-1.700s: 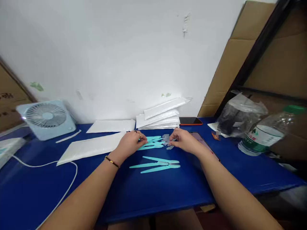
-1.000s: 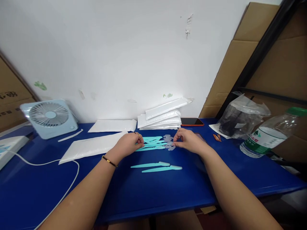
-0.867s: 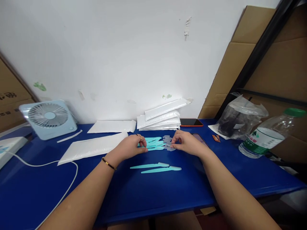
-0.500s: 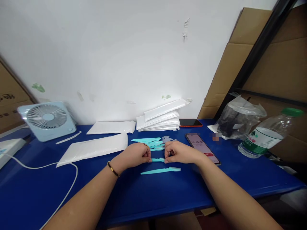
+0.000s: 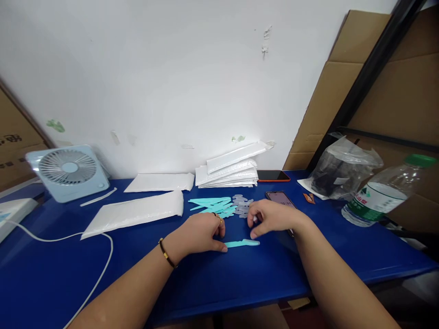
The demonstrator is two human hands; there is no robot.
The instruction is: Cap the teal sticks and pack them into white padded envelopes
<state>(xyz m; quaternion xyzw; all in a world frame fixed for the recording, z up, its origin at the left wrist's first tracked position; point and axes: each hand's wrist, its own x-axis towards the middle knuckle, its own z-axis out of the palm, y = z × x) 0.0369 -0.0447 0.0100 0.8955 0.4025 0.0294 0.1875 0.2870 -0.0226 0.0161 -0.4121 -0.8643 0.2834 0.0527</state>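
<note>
A teal plastic stick (image 5: pixel 242 243) lies on the blue table (image 5: pixel 212 283) in front of me. My left hand (image 5: pixel 200 233), with a ring and a thin bracelet, rests on the table with its fingers pressed together over the stick's left end. My right hand (image 5: pixel 272 219) hovers just above the stick's right end, thumb and fingers curled in a pinch; what it holds is hidden. Behind the hands lie a loose pile of teal sticks (image 5: pixel 211 204) and several small clear caps (image 5: pixel 242 204).
A phone (image 5: pixel 276 196) lies partly under my right hand, and another phone (image 5: pixel 272 175) by the wall. White pouches (image 5: pixel 137 211) lie to the left, with a stack of them (image 5: pixel 231 167) at the back. There is a fan (image 5: pixel 68 171), a white cable (image 5: pixel 103 256), a water bottle (image 5: pixel 384 192) and a plastic bag (image 5: pixel 343 171).
Both hands came back from the pile towards me, held one teal stick between them, then dropped to the near stick. Three sticks lay in front at first, only one now.
</note>
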